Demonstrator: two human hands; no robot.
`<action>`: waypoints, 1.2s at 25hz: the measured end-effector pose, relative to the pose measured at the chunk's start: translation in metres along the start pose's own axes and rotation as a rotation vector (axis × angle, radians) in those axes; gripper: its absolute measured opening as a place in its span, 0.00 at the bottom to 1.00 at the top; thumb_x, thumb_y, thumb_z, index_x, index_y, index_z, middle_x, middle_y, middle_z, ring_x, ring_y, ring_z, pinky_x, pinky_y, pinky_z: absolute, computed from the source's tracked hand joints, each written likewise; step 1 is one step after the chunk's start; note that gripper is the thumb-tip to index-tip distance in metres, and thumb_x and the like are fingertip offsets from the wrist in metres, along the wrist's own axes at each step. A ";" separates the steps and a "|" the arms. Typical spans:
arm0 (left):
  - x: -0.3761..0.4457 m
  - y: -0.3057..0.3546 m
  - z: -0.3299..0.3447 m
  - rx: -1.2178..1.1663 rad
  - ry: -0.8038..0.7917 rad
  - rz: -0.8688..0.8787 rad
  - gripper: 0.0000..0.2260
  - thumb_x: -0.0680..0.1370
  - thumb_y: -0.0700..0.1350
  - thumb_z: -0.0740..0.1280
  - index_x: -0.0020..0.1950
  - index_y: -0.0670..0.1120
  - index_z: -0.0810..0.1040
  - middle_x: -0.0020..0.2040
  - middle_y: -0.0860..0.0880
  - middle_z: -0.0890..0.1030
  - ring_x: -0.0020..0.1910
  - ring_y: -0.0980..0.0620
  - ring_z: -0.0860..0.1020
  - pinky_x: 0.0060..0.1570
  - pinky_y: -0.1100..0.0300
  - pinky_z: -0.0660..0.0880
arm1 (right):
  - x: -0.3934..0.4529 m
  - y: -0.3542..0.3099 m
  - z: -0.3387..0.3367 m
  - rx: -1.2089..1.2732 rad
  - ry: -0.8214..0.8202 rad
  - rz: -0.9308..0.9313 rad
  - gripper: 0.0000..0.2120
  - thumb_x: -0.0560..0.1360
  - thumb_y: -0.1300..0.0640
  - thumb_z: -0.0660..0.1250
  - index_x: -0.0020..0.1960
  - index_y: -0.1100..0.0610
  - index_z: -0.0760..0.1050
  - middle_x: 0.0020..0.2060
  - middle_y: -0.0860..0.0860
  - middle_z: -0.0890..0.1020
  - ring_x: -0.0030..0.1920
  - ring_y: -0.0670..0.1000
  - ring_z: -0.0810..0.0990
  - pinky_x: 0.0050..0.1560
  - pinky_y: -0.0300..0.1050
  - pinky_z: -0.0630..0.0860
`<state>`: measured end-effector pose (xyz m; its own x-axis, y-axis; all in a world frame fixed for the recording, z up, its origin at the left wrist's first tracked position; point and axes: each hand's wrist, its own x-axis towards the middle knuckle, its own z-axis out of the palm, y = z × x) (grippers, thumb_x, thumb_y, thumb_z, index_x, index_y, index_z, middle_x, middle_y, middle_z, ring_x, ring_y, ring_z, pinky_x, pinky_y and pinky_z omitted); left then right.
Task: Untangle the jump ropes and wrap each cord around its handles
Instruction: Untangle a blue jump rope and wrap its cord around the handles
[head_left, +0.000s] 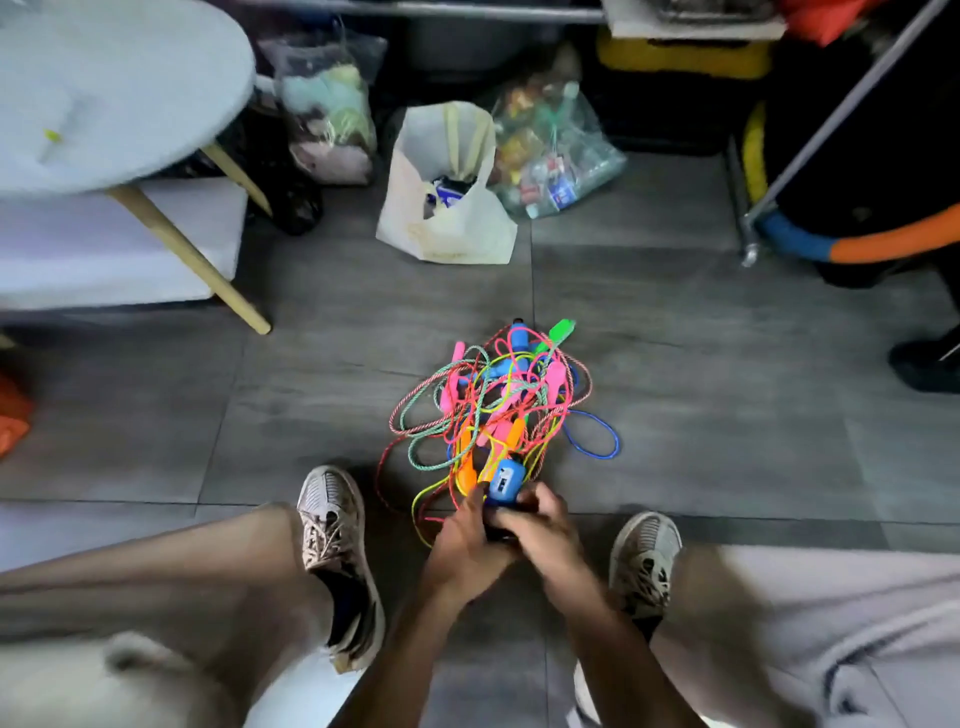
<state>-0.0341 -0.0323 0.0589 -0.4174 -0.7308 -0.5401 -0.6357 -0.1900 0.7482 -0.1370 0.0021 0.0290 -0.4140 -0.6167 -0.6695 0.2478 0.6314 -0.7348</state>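
Grey tile floor (675, 322): seated person, shoes either side of work area. White bag (447, 228) and clear bag (556, 156) farther back; print on contents too small to read.

Tangle of jump ropes (493, 400) on floor, directly ahead of hands, long axis running away from person. No cord wrapped yet; task at start, by my reading.

Blue handle (503, 486) at near end of tangle, upright-tilted, label unreadable.

Left hand (462, 540) and right hand (545, 525) together, fingers curled round blue handle base; equally near.
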 end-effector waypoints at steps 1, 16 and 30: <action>-0.008 0.019 -0.009 -0.015 0.059 0.054 0.21 0.67 0.39 0.68 0.60 0.48 0.74 0.46 0.53 0.81 0.51 0.51 0.80 0.42 0.69 0.72 | -0.020 -0.024 -0.001 0.055 -0.015 -0.099 0.15 0.64 0.68 0.76 0.41 0.56 0.72 0.36 0.51 0.80 0.37 0.49 0.78 0.36 0.38 0.74; -0.127 0.216 -0.158 -0.504 0.015 0.652 0.05 0.69 0.37 0.70 0.41 0.47 0.80 0.30 0.46 0.72 0.25 0.51 0.70 0.26 0.63 0.68 | -0.138 -0.190 -0.058 -0.688 -0.603 -0.527 0.09 0.81 0.57 0.61 0.47 0.56 0.78 0.39 0.54 0.84 0.32 0.46 0.77 0.36 0.44 0.74; -0.055 0.213 -0.137 -0.310 -0.307 0.252 0.06 0.72 0.39 0.74 0.39 0.42 0.78 0.31 0.40 0.79 0.27 0.47 0.74 0.30 0.60 0.70 | -0.089 -0.330 -0.174 0.832 -0.240 -0.341 0.16 0.77 0.48 0.63 0.32 0.53 0.69 0.18 0.44 0.59 0.21 0.44 0.51 0.18 0.34 0.56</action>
<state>-0.0579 -0.1228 0.3010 -0.7346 -0.5609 -0.3818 -0.2876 -0.2523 0.9239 -0.3344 -0.0696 0.3505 -0.4105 -0.8464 -0.3393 0.7326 -0.0846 -0.6754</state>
